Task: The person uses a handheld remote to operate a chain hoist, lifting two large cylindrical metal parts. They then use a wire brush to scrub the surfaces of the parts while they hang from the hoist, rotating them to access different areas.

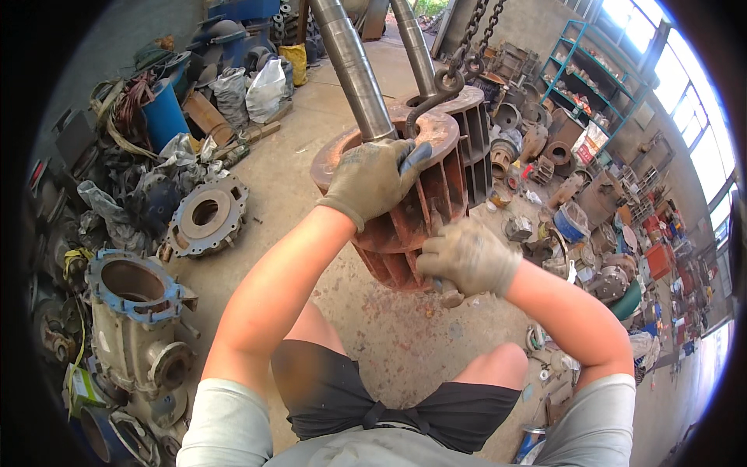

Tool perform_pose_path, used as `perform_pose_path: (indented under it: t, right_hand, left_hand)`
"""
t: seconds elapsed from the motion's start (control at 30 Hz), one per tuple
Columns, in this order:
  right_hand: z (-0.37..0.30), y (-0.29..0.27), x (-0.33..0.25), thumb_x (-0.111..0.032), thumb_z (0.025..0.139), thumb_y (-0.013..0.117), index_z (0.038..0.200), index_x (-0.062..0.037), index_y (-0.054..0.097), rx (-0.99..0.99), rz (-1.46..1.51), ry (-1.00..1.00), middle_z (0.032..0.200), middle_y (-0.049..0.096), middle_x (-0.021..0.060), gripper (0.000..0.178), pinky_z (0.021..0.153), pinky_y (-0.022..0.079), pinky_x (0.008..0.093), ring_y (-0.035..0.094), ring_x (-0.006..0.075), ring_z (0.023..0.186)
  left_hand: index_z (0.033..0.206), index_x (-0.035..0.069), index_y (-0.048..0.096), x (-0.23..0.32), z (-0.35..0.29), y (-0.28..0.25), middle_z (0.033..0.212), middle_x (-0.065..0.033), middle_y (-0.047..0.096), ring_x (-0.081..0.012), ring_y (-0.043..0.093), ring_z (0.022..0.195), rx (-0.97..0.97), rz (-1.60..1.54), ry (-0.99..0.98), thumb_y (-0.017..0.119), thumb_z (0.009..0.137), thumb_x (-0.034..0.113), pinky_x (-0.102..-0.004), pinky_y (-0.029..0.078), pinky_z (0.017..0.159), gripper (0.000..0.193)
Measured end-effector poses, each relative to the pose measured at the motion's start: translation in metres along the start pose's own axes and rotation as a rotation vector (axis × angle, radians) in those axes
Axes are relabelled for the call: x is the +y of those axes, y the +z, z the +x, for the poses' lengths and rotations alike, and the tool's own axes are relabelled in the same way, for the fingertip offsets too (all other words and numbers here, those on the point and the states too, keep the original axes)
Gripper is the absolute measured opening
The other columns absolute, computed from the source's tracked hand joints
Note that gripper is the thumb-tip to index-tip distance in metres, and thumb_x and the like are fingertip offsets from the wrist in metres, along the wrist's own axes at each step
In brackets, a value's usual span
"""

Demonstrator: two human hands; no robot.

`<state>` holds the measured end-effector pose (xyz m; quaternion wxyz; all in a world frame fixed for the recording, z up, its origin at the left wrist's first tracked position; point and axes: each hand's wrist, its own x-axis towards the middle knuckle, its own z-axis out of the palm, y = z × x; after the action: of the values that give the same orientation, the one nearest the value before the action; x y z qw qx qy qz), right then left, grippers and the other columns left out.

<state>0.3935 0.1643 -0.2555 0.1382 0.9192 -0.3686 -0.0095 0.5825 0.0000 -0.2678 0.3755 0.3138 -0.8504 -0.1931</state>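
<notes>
A rusty red-brown ribbed metal casting (389, 245) hangs or stands in front of me; its support is hidden. A smooth steel shaft (354, 74) rises from its top. My left hand (373, 179), in a grey-brown work glove, is closed over its upper rim by the shaft's base; some fingertips are hidden. Against the casting's lower right side is my gloved right hand (471, 261), a fist slightly blurred by motion. It grips a handled tool (449, 296) whose rounded brownish end sticks out below; its kind is unclear. A metal hook (436, 97) reaches onto the casting's top.
A chain (471, 35) comes down to the hook. Behind stands a second ribbed casting (476, 148) with another shaft (416, 50). Left lie a round flange (187, 222) and a blue-rimmed pump housing (128, 342). Scattered metal parts and a teal shelf (587, 74) line the right.
</notes>
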Motion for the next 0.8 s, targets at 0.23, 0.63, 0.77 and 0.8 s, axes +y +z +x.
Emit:
perform_pose_path:
  t: [0.23, 0.63, 0.77, 0.8]
  right_hand:
    - [0.003, -0.006, 0.003, -0.043, 0.069, 0.086, 0.098, -0.0206, 0.072, -0.048, 0.014, -0.018, 0.092, 0.069, -0.0001, 0.039, 0.075, 0.057, 0.0422, 0.074, 0.0252, 0.086]
    - [0.004, -0.016, -0.002, -0.044, 0.074, 0.087, 0.101, -0.0181, 0.073, -0.201, 0.058, 0.059, 0.092, 0.070, 0.0031, 0.040, 0.076, 0.059, 0.0460, 0.076, 0.0290, 0.085]
    - [0.016, -0.020, -0.007, -0.044, 0.078, 0.082, 0.100, -0.0181, 0.074, -0.133, 0.034, 0.053, 0.096, 0.072, 0.0037, 0.035, 0.075, 0.058, 0.0449, 0.076, 0.0287, 0.085]
    - [0.018, -0.019, -0.006, -0.043, 0.078, 0.081, 0.099, -0.0187, 0.074, -0.092, -0.042, 0.143, 0.095, 0.072, 0.0030, 0.033, 0.074, 0.058, 0.0442, 0.076, 0.0282, 0.084]
  left_hand:
    - [0.130, 0.008, 0.077, -0.002, 0.003, 0.004, 0.111, -0.0259, 0.080, -0.0476, 0.075, 0.107, 0.044, 0.015, 0.019, 0.054, 0.116, 0.052, -0.0554, 0.058, 0.095, 0.052]
    - [0.124, 0.006, 0.079, 0.000, 0.009, 0.011, 0.108, -0.0261, 0.080, -0.0486, 0.075, 0.105, 0.034, 0.002, -0.003, 0.053, 0.116, 0.056, -0.0576, 0.058, 0.093, 0.057]
    - [0.127, 0.006, 0.079, 0.003, 0.009, 0.012, 0.110, -0.0258, 0.080, -0.0481, 0.076, 0.107, 0.032, 0.012, -0.023, 0.053, 0.116, 0.057, -0.0573, 0.059, 0.094, 0.059]
    - [0.128, 0.006, 0.080, 0.004, 0.009, 0.012, 0.111, -0.0257, 0.080, -0.0480, 0.076, 0.107, 0.012, 0.011, -0.048, 0.054, 0.115, 0.058, -0.0574, 0.059, 0.094, 0.059]
